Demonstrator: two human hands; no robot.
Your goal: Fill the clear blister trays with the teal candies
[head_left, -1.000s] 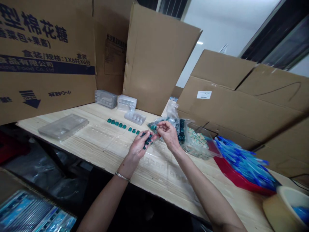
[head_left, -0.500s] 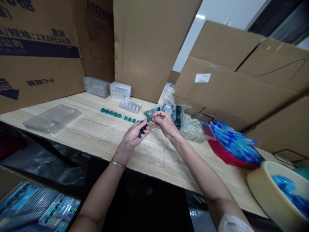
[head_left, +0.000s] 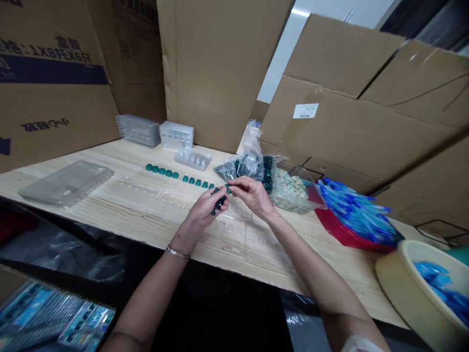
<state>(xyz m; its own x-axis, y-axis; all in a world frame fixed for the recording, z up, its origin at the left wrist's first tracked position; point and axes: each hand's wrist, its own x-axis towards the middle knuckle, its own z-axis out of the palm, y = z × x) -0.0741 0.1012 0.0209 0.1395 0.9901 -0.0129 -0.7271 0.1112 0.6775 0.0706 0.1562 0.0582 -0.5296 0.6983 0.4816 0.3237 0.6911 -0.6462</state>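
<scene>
The left hand has its fingers closed on dark green bits. The right hand seems to pinch a green bit, near a clear bag of them on the tabletop.

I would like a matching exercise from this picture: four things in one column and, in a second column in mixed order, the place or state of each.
Things:
1. Left hand
2. Row of teal pieces
3. Blue pieces
4. Clear plastic bag

Places or states:
A. Piled in a red tray
B. Gripping dark teal pieces
C. Holding more teal pieces, just beyond the hands
D. Lined up on the wooden table

Right pairs: 1-B, 2-D, 3-A, 4-C
</scene>
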